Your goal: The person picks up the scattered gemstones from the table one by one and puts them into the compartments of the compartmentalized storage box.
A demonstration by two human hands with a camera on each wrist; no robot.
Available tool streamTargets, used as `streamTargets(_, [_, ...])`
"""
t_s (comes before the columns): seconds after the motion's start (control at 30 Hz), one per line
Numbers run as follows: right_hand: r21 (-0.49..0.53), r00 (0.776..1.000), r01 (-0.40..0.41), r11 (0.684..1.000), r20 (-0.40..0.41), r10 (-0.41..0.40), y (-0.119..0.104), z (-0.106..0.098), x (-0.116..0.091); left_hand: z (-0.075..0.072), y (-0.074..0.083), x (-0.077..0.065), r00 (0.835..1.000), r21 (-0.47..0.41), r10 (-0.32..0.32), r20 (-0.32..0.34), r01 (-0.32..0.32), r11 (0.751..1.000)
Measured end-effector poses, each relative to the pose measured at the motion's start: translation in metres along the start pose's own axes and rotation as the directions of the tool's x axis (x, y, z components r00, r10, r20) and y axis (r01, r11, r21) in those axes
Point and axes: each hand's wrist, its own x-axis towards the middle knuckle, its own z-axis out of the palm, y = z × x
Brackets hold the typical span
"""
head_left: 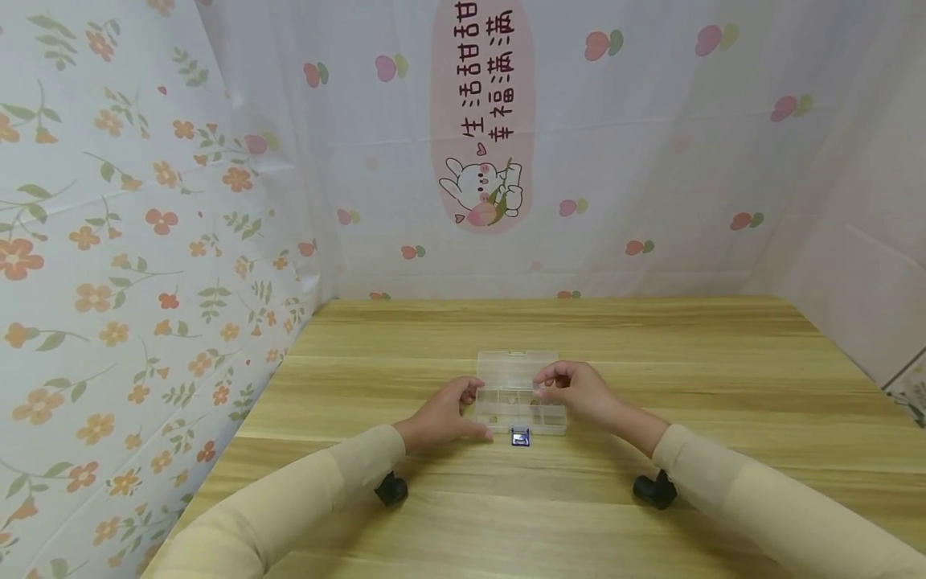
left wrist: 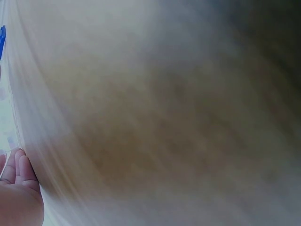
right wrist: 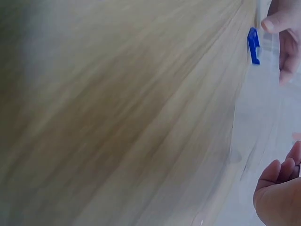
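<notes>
A clear plastic compartment box (head_left: 554, 415) lies on the table with its lid (head_left: 506, 368) raised at the back. Several tiny pieces show inside it. My left hand (head_left: 447, 412) holds the box's left end, thumb at the front corner and fingers curved by the back. Over the right rear compartments is my right hand (head_left: 576, 392), its thumb and fingertips bent close together beside the lid; whether they pinch something small I cannot tell. A small blue rectangular piece (head_left: 520, 437) sits at the box's front edge, and shows as a blue strip (right wrist: 254, 46) in the right wrist view.
The wood-grain table (head_left: 521, 515) extends around the box. A patterned curtain (head_left: 637, 185) hangs behind it, and floral cloth (head_left: 145, 265) stands along the left. Black wrist mounts (head_left: 655, 489) sit under both forearms. Blurred tabletop fills most of both wrist views.
</notes>
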Motion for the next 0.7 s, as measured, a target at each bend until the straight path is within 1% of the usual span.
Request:
streamTargets(0.23, [-0.046, 0.999, 0.024, 0.999, 0.028, -0.023, -0.004, 0.013, 0.004, 0.000, 0.001, 0.001, 1.000, -0.004, -0.006, -0.004, 0.006, 1.000])
streamTargets(0.37, [-0.051, 0.998, 0.047, 0.998, 0.047, -0.045, -0.007, 0.019, 0.006, 0.000, 0.000, 0.001, 1.000, 0.001, -0.004, -0.002, 0.004, 1.000])
streamTargets(0.7, [-0.091, 0.991, 0.106, 0.990, 0.085, -0.099, -0.014, 0.028, 0.009, 0.000, -0.003, 0.002, 1.000, -0.023, 0.002, 0.005, -0.002, 1.000])
